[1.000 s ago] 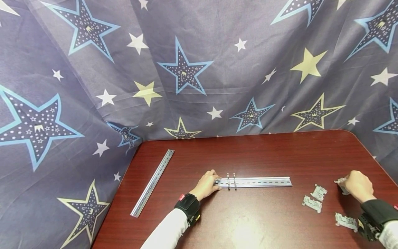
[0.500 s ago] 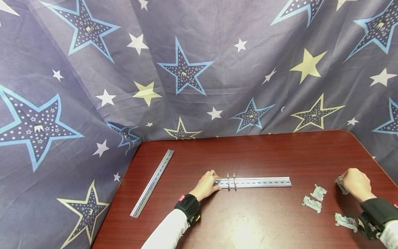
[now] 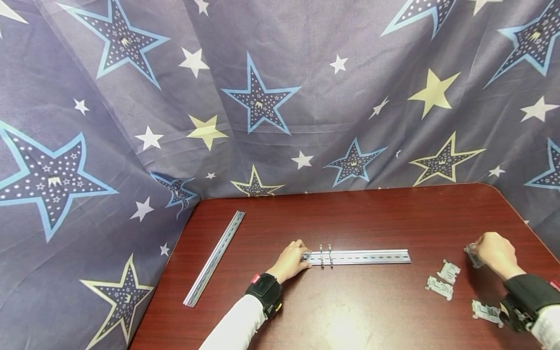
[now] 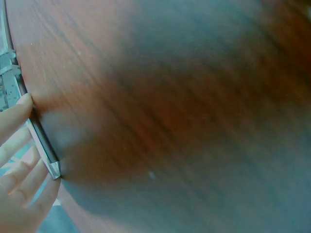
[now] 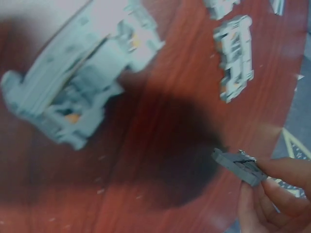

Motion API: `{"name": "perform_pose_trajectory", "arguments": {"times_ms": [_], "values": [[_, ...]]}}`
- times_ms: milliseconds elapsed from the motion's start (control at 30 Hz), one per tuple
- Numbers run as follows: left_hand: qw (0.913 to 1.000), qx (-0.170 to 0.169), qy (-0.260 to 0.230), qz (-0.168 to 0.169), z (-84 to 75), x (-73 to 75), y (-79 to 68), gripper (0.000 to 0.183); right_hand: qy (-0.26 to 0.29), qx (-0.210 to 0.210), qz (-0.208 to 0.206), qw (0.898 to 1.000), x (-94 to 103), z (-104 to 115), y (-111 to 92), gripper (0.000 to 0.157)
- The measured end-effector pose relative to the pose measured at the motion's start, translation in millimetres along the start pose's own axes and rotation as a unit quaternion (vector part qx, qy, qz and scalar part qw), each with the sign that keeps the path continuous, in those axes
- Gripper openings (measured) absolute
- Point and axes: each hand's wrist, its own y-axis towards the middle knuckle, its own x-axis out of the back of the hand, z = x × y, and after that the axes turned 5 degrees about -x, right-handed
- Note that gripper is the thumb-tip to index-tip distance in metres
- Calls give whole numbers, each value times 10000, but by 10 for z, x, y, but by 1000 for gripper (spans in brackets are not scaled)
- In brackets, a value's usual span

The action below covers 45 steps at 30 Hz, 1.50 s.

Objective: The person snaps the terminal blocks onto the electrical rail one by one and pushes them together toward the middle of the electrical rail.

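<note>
My left hand (image 3: pixel 288 260) grips the left end of a slotted metal DIN rail (image 3: pixel 367 256) lying across the middle of the table. In the left wrist view its fingers (image 4: pixel 17 114) are at the rail's edge. Two thin upright pieces (image 3: pixel 330 256) sit across the rail just right of that hand. Over at the right, my right hand (image 3: pixel 496 253) pinches a grey terminal block (image 5: pixel 238 167) between thumb and fingers, held above the tabletop with a shadow beside it. Three more terminal blocks lie flat nearby, one (image 3: pixel 487 312) close to the right wrist and a pair (image 3: pixel 444 279) further left.
A second DIN rail (image 3: pixel 214 257) lies slanted on the left of the reddish wooden table (image 3: pixel 350 218). Star-patterned cloth (image 3: pixel 280 97) hangs behind the table and along its left side.
My right hand has moved a little left and away from me with the terminal block, which has turned in its grip. The left hand and the rail have stayed put.
</note>
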Motion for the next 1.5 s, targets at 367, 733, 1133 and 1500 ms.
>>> {"name": "perform_pose_trajectory", "arguments": {"times_ms": [367,733,1133,1500], "values": [[10000,16,40,20,-4,-2,1,35,129,416,-66,9990,-112,516,92,13],[9999,73,73,51,2,-15,6,34,424,651,7,9970,-342,1023,150,12],[9997,124,149,152,-17,-15,32,34,711,595,274,9953,-519,1383,105,13],[9995,159,214,181,-26,-6,23,35,988,534,475,9925,-708,1613,39,11]]}}
